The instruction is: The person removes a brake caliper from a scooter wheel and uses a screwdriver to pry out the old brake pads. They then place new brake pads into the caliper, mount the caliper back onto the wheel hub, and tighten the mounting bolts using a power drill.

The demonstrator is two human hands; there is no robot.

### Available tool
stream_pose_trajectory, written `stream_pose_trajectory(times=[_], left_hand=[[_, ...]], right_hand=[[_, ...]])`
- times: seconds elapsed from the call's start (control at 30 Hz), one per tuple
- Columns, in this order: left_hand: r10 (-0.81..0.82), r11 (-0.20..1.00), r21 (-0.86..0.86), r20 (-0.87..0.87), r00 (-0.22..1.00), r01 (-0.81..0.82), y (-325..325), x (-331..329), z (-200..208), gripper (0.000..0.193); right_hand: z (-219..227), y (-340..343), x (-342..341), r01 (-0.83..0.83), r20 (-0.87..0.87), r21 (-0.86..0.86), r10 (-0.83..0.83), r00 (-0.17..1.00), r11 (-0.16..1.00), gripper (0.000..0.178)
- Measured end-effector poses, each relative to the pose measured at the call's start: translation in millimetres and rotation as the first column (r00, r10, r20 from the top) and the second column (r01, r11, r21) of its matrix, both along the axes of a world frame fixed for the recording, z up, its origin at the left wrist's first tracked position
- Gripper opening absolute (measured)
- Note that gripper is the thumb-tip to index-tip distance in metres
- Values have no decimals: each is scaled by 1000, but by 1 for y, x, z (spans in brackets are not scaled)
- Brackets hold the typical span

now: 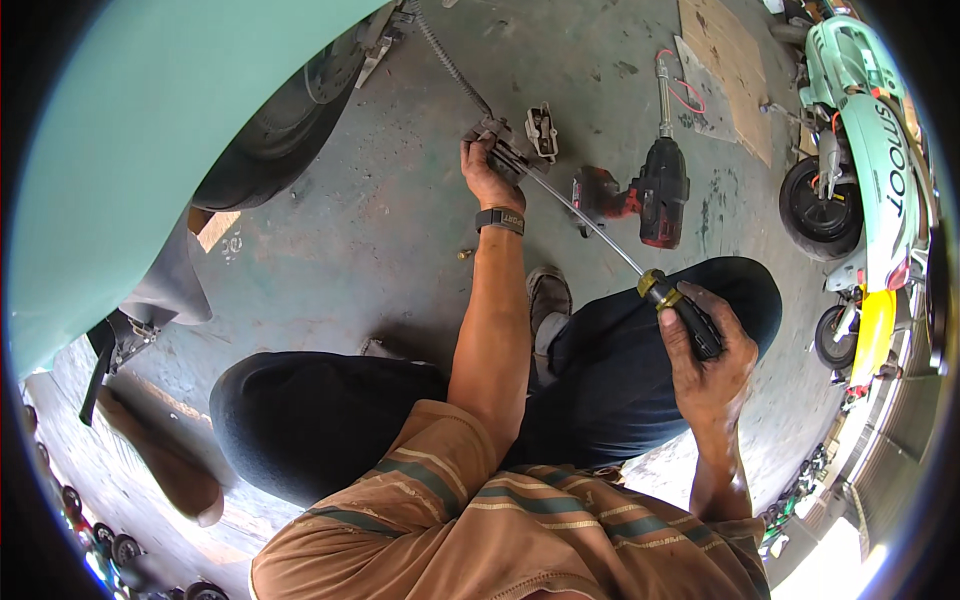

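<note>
In the head view, we find the right hand closed around the black handle of a screwdriver, its shaft slanting away to the left hand. The left hand pinches a small metal part above the floor, near the end of a coiled hose. We cannot tell whether the tip is seated.

A loose metal piece lies just beyond, with a power tool to its right and a brass bolt nearer the person.

We judge that off-line pressure could slip the tip into the left fingers; a weak pinch could let the part twist; a stray foot could scatter the bolt.
</note>
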State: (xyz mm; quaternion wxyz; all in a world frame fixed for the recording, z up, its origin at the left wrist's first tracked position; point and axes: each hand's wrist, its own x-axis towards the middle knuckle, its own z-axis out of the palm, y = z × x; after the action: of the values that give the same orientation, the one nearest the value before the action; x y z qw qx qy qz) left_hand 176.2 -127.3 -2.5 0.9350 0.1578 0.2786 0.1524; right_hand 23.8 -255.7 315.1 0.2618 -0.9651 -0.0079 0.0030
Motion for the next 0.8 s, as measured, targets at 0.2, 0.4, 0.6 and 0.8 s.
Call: stream_pose_trajectory(times=[0.2, 0.4, 0.6, 0.8], left_hand=[[37, 998, 51, -31, 999, -35, 6, -5, 22, 24], [56, 988, 148, -65, 996, -46, 8, -4, 25, 23], [46, 989, 142, -73, 996, -35, 14, -4, 17, 23], [-76, 993, 93, 4, 997, 75, 23, -8, 26, 28]], right_hand=[[-6, 14, -5, -42, -39, -70, 39, 998, 997, 32], [2, 30, -3, -14, -205, -70, -1, 979, 997, 33], [0, 36, 1, -49, -203, -84, 31, 979, 995, 32], [3, 35, 14, -111, -181, -143, 84, 980, 983, 33]])
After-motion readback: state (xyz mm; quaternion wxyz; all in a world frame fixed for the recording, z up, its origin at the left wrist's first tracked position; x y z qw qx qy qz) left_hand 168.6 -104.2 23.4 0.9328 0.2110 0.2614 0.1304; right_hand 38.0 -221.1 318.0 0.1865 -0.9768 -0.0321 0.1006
